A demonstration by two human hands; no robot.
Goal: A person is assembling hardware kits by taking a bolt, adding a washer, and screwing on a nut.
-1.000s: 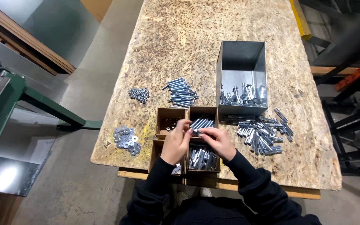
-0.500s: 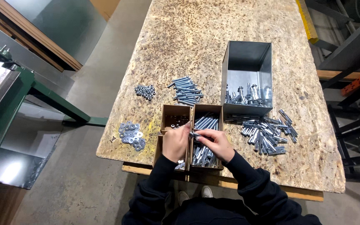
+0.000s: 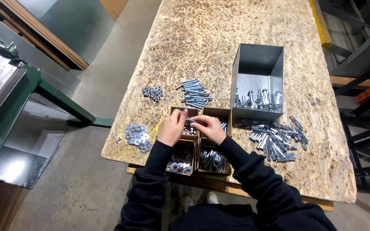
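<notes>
1. I see my left hand at centre frame, over the cardboard box at the near edge of the bench. Its fingers are curled down into the upper left compartment; whether they pinch anything I cannot tell.
2. My right hand sits just beside it, fingertips meeting the left hand's over the box divider. Its fingers are closed on a small bolt, held roughly level between the two hands.
3. The box has compartments: the lower left holds washers, the lower right a stack of bolts, and the upper ones are partly hidden by my hands.
4. Above the box, at centre frame, lies a bolt pile, with a small nut pile to its left.
5. A washer pile lies left of the box, near the bench's left edge.
6. A steel bin stands right of centre, open at the top, with anchors inside at its near end.
7. Below the bin, loose anchors are spread on the bench, right of my right sleeve.
</notes>
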